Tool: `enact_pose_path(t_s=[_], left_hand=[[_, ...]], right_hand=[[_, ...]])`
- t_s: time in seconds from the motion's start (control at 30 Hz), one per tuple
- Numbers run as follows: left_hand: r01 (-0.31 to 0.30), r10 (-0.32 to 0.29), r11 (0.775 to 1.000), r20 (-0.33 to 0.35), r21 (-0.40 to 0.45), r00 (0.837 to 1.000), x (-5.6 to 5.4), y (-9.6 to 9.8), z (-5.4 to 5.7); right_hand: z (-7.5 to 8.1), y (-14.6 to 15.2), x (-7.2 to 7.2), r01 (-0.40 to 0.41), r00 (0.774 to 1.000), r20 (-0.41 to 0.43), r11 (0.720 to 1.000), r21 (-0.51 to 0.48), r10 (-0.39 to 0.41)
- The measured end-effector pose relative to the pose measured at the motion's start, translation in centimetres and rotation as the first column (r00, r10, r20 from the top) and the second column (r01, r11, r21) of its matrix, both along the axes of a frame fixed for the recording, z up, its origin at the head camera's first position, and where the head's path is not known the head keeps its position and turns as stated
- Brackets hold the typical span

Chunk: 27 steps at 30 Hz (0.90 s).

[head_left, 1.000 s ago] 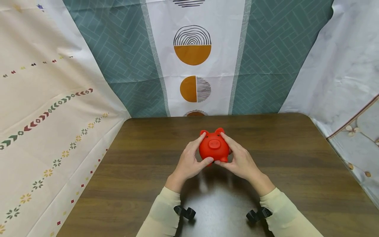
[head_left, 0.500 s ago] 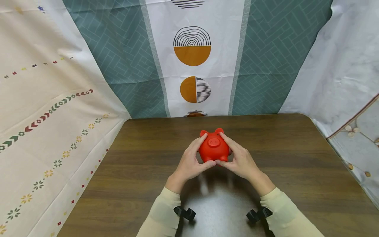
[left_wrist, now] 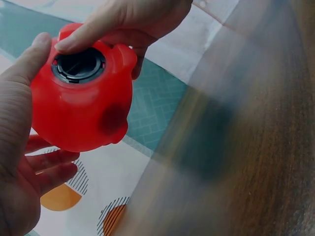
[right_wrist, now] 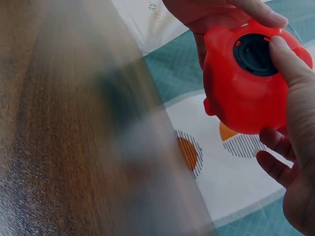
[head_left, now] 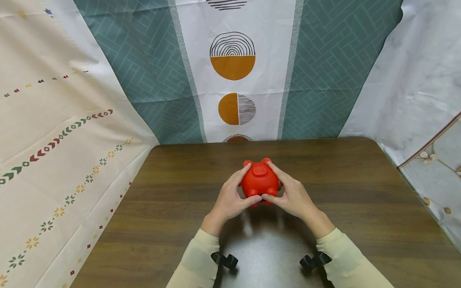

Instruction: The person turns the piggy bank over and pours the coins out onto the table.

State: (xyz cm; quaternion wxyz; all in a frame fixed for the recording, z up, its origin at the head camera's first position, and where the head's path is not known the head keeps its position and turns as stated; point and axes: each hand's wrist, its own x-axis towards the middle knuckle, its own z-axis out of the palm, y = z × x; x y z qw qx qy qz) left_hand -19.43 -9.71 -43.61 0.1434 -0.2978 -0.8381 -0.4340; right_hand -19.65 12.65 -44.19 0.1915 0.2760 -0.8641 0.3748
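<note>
A red piggy bank is held up between both hands, its snout facing away from the table and tipped upward in the head view. My left hand grips its left side, fingers up along the ear and thumb underneath. On the opposite side my right hand grips it the same way, the thumb tips nearly meeting below. Both wrist views look at the underside, where a round black plug sits in the belly. In the right wrist view the right thumb lies at the edge of the black plug.
A brown wooden table lies beneath the hands. Patterned cloths hang around it: a green and white one behind, a cream one at left, a whitish one at right. Black wrist mounts sit on the sleeves.
The piggy bank has tilted back, so its snout sits higher and its front feet show more between the thumbs. The left thumb has slid slightly right; both hands otherwise stay in place.
</note>
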Motion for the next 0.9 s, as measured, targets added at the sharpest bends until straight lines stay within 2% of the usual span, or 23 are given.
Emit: enact_pose_path(t_s=[0.1,0.43,0.63,0.9], left_hand=[[-0.016,0.016,1.0,0.006,-0.002,1.0,0.11,-0.04,0.03],[-0.057,0.056,0.998,-0.042,-0.01,0.998,0.09,0.13,-0.26],[-0.08,0.08,0.997,-0.024,0.006,0.997,0.16,0.03,-0.36],[-0.079,0.079,0.997,0.009,0.017,0.997,0.18,-0.19,-0.36]], right_hand=[[0.0,-0.07,0.03,-0.001,1.0,0.009,1.0,-0.011,0.001],[0.14,-0.17,0.29,-0.012,1.0,0.01,1.0,-0.028,0.012],[-0.09,-0.06,0.36,-0.07,0.997,-0.015,0.997,-0.016,0.07],[-0.18,-0.15,0.28,-0.046,0.998,-0.054,0.999,-0.02,0.045]])
